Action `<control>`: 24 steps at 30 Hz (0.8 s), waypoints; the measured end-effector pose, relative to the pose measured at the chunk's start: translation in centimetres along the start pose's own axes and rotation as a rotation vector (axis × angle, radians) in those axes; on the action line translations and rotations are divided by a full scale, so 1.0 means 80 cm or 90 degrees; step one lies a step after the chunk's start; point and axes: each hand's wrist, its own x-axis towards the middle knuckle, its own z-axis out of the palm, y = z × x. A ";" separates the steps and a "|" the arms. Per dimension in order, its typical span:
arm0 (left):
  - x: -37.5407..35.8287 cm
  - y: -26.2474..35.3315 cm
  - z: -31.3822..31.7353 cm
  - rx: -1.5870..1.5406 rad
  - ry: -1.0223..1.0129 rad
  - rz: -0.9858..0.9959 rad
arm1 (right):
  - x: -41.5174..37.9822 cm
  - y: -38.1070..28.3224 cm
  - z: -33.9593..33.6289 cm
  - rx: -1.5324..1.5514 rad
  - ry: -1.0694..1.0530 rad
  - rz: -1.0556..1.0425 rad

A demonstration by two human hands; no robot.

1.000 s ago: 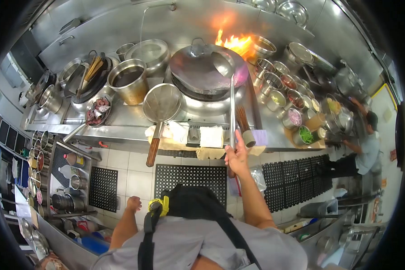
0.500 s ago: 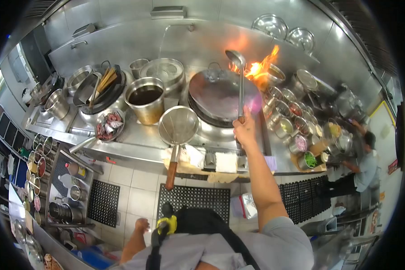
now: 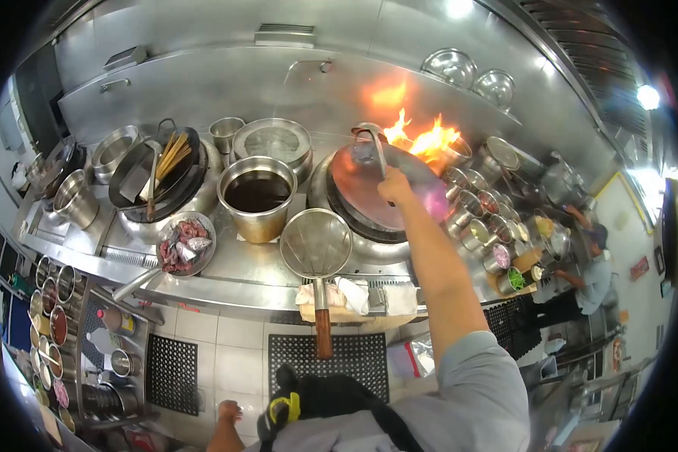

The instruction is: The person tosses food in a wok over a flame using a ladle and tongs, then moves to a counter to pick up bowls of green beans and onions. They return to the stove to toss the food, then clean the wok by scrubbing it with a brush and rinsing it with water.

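Note:
My right hand (image 3: 396, 187) is wrapped round the handle of a long ladle (image 3: 380, 154). The arm stretches forward over a large wok (image 3: 407, 181) on the burner, and the ladle's bowl overlaps the wok's far rim by the loop handle. Flames (image 3: 432, 143) rise just behind the wok to the right. Low at the body's left hangs my left hand (image 3: 230, 411), fingers loosely bent and nothing in them. A wire-mesh strainer (image 3: 316, 242) with a wooden handle lies near the counter edge, left of the wok.
A pot of dark liquid (image 3: 257, 197) stands left of the wok. Further left are a pan of raw meat pieces (image 3: 184, 245) and another wok (image 3: 132, 177) with utensils. Ingredient containers (image 3: 497, 226) crowd the right, where another person (image 3: 595, 275) stands. Folded cloths (image 3: 399, 298) line the edge.
My right hand has moved forward and slightly left, bringing the ladle's bowl from raised above the wok down to its far rim. The wok surface looks redder. The camera view has shifted.

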 end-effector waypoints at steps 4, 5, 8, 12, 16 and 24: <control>0.026 0.028 -0.017 -0.005 -0.033 0.051 | -0.047 -0.027 -0.020 0.051 -0.049 0.055; 0.028 0.037 -0.029 -0.098 -0.196 0.106 | -0.040 -0.013 -0.007 -0.001 -0.018 -0.004; 0.025 0.054 -0.037 -0.168 -0.394 0.208 | -0.065 -0.032 -0.023 -0.028 -0.085 -0.057; 0.018 0.072 0.017 0.043 -0.213 0.234 | -0.113 -0.037 -0.030 -0.066 -0.101 -0.135; -0.033 0.051 0.084 0.063 -0.013 0.212 | -0.199 -0.027 -0.056 -0.016 -0.121 -0.171; -0.004 -0.027 0.110 0.343 -0.116 0.275 | -0.378 0.074 -0.077 0.004 -0.097 -0.275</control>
